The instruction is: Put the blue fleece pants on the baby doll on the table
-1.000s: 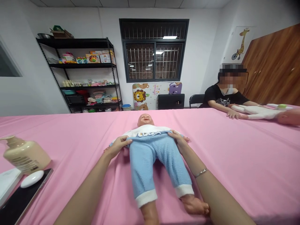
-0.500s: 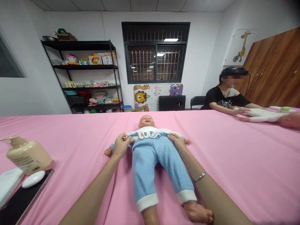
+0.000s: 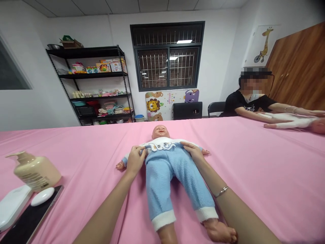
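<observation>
Since the earliest frame, the waistband of the blue trousers point(image 3: 162, 171) has dropped from a stretched line between the two hands, and the printed face point(image 3: 162, 146) on the shirt front now shows more fully over its middle. Across the table, one arm of the co-worker point(image 3: 250, 101) has reached out along the second doll point(image 3: 291, 119) toward its head.

Doll point(image 3: 160, 131) lies on its back on the pink cloth point(image 3: 266, 176), head toward the far edge, feet toward the wearer, arms out to the sides. Trousers are on both legs, white cuffs at the ankles, waistband at the level of the belly.

Left hand point(image 3: 136, 158): thumb and forefinger pinch the waistband at one side; remaining fingers curled. Right hand point(image 3: 194, 152): fingers close together, tips touching the waistband at the opposite side; whether the thumb closes on the cloth beneath cannot be told. Bracelet point(image 3: 221, 191) noted on the right wrist.

Left of the doll, well apart, stands a pump bottle point(image 3: 38, 172). Near it lie a dark phone point(image 3: 31, 217), a white oval case point(image 3: 42, 196) resting on the phone, and a white box point(image 3: 14, 206) beside it.
</observation>
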Demonstrator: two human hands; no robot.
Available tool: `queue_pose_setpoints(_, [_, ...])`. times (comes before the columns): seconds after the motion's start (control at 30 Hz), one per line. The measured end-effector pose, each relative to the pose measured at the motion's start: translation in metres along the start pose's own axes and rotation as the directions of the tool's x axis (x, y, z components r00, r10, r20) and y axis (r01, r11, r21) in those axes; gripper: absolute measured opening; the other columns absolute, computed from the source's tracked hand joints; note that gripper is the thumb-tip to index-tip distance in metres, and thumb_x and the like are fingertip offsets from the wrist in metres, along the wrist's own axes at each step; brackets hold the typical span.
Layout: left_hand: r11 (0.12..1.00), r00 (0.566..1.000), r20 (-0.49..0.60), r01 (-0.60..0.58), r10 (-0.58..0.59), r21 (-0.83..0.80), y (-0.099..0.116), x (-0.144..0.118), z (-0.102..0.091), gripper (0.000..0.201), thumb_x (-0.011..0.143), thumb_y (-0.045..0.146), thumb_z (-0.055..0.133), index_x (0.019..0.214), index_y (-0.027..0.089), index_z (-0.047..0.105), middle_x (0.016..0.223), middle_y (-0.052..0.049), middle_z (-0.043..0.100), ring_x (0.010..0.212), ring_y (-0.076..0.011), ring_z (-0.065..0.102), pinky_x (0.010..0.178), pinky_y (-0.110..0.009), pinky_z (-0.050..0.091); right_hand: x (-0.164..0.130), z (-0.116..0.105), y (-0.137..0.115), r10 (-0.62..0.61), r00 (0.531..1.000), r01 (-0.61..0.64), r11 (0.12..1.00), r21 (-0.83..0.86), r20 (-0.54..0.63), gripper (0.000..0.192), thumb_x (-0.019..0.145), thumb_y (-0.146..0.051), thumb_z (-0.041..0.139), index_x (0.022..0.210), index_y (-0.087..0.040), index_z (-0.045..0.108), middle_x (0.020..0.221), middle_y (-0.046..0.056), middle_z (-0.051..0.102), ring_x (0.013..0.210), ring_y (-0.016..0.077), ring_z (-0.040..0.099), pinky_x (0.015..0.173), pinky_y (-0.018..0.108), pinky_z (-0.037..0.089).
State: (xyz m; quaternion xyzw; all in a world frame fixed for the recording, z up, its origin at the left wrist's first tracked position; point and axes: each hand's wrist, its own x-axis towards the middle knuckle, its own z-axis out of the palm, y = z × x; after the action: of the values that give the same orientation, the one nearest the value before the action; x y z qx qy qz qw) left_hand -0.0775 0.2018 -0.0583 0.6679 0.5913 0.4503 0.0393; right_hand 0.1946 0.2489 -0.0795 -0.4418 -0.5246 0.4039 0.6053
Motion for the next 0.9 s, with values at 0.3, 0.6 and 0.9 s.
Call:
queue_pose_setpoints(0.3, [0.989, 0.981, 0.189, -0.062, 0.036, 0.133, 0.014, -0.006, -0.002, 0.035, 0.086, 0.041, 0.039, 0.095, 0.021, 0.067, 0.085, -0.006, 0.059, 0.083, -0.0204, 0.058, 0.076, -0.032, 0.043, -0.009, 0.012, -0.005, -0.102, 0.987, 0.117, 0.987, -0.110, 0.127, 0.032, 0.086, -0.036, 0.050, 0.111, -0.017, 0.053, 0.115, 0.008, 0.055, 0.100, 0.0177, 0.055, 0.086, 0.039, 0.047])
queue_pose_setpoints(0.6, [0.982, 0.991, 0.055, 0.125, -0.119, -0.143, 0.041, -0.017, 0.010, 0.018, 0.083, 0.028, 0.043, 0.096, 0.016, 0.044, 0.075, -0.004, 0.059, 0.067, -0.0174, 0.058, 0.064, -0.030, 0.044, -0.014, 0.017, 0.003, -0.238, 0.965, 0.261, 0.924, -0.280, 0.115, 0.047, 0.080, -0.042, 0.053, 0.122, -0.022, 0.049, 0.136, 0.008, 0.040, 0.126, 0.0244, 0.036, 0.106, 0.044, 0.030])
queue_pose_setpoints(0.9, [0.975, 0.971, -0.184, 0.115, -0.150, -0.192, 0.042, -0.028, 0.036, 0.044, 0.076, 0.020, 0.047, 0.117, 0.008, 0.035, 0.113, -0.018, 0.044, 0.119, -0.0304, 0.038, 0.103, -0.052, 0.029, -0.016, 0.022, 0.011, -0.383, 0.922, 0.348, 0.761, -0.549, 0.053, 0.050, 0.082, -0.046, 0.042, 0.117, -0.011, 0.052, 0.125, 0.018, 0.047, 0.119, 0.0277, 0.043, 0.101, 0.048, 0.034])
